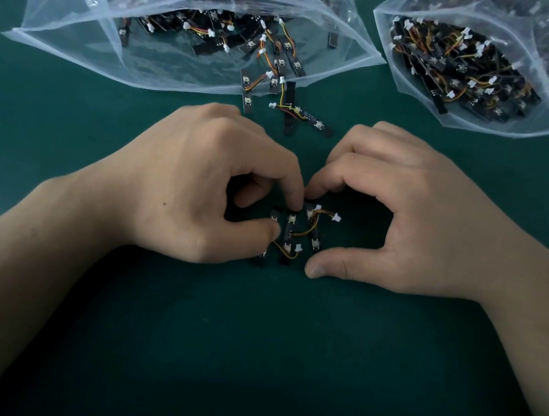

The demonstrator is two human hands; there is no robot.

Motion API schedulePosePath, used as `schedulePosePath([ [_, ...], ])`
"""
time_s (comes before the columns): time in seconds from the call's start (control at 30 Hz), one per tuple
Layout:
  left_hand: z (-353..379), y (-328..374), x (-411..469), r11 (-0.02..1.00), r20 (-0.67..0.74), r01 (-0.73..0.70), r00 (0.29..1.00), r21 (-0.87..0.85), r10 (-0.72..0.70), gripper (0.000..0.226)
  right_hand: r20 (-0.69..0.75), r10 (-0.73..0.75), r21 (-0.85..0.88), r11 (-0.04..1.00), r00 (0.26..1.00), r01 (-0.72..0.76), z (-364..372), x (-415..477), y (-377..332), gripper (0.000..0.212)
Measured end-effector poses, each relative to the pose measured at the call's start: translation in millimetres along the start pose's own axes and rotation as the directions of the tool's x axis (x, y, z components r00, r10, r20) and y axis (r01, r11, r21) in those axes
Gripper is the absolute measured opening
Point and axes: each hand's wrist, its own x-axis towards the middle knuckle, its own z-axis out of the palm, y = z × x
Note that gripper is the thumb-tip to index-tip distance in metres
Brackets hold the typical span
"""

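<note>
I am lining up the little black strips (292,230) on the tabletop (251,342), between the two hands. The left hand (201,179) is pinching them with curled fingers (289,182) to keep them straight. The right hand (403,205) is curling beside them; I cannot tell if it grips.

Dark green tabletop (67,150), possibly mat; dimmer near bottom.
</note>
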Motion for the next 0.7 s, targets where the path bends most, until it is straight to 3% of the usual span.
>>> schedulePosePath([
  [0.4, 0.1, 5.0, 0.0, 0.999, 0.011, 0.019, 1.000, 0.038, -0.020, 0.030, -0.009, -0.001, -0.006, 1.000, 1.000, 0.000, 0.7, 0.4, -1.8, 0.065],
  [0.7, -1.8, 3.3, 0.0, 1.000, 0.017, -0.009, 1.000, 0.007, 0.009, 0.023, 0.011, -0.014, -0.009, 1.000, 1.000, 0.014, -1.0, 0.3, -3.6, 0.064],
])
